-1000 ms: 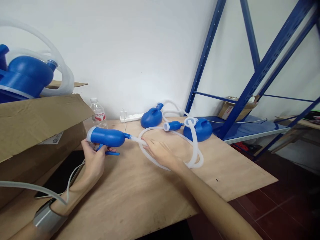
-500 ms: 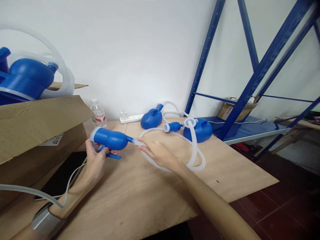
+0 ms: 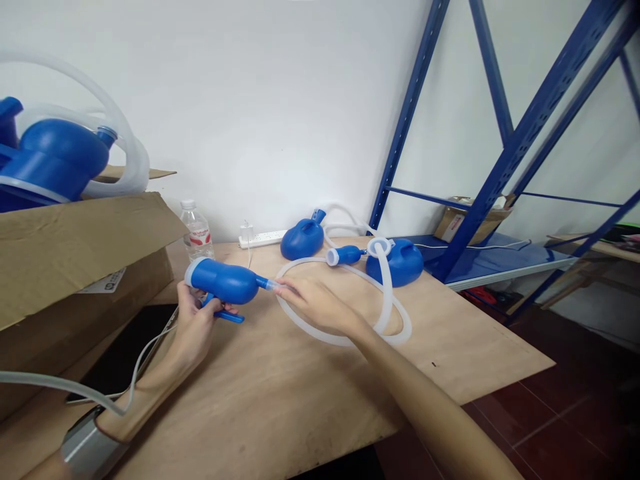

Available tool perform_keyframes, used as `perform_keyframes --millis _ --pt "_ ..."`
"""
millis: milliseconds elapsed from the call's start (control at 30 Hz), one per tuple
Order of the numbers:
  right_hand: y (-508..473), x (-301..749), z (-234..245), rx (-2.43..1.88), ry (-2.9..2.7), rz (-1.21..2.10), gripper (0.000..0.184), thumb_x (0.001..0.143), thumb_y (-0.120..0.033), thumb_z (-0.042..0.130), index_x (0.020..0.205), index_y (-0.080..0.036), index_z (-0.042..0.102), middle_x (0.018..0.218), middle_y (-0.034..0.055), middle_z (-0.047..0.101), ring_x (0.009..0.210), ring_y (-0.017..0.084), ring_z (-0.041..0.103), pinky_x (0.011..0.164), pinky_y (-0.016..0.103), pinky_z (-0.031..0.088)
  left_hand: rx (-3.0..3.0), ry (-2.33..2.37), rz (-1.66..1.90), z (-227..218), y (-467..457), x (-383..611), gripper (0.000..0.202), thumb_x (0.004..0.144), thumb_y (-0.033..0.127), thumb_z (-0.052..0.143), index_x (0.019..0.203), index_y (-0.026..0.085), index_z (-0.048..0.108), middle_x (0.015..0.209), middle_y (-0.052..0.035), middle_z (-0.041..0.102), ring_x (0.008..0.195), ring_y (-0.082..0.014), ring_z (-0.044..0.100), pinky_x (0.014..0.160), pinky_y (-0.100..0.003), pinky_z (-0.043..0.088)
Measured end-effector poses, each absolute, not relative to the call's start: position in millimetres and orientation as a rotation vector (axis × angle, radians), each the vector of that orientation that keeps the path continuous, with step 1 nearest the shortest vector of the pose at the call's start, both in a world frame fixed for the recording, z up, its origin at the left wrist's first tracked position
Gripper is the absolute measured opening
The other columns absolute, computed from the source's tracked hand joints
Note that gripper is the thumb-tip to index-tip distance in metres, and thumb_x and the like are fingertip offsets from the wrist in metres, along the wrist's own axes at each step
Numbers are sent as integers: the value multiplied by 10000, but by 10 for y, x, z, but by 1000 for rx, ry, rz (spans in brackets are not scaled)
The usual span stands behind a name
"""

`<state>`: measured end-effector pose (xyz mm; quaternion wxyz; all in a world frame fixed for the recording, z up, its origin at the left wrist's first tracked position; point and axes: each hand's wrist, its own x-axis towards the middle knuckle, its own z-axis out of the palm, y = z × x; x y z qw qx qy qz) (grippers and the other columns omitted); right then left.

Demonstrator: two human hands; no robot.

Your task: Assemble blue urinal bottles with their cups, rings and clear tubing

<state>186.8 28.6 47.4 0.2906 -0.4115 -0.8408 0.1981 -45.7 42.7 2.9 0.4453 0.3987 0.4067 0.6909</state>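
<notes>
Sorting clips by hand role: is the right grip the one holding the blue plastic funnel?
No, the left grip holds the blue plastic funnel, while the right grip holds the translucent tube.

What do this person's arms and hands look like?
The left hand and right hand are bare, and no sleeves show. A wide silvery-grey band with a dark edge wraps the left forearm. A pale cable appears beside it.
</notes>
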Motion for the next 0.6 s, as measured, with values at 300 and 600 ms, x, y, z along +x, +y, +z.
perform_keyframes --millis 300,600 --pt "315 1860 476 -960 -2094 885 392 1069 -470 371 879 -206 590 716 -26 472 660 140 443 644 278 385 1183 1007 1776 -54 380 -455 620 557 90 774 912 296 308 963 53 554 675 -145 669 523 -259 582" --pt "331 1963 372 -1103 -2064 615 322 1083 -428 358 1065 -239 619 974 23 663 896 200 604 829 331 443 1514 1037 1850 -66 437 -535 595 655 282 836 1059 273 399 1042 3 509 874 -154 577 701 -264 560"
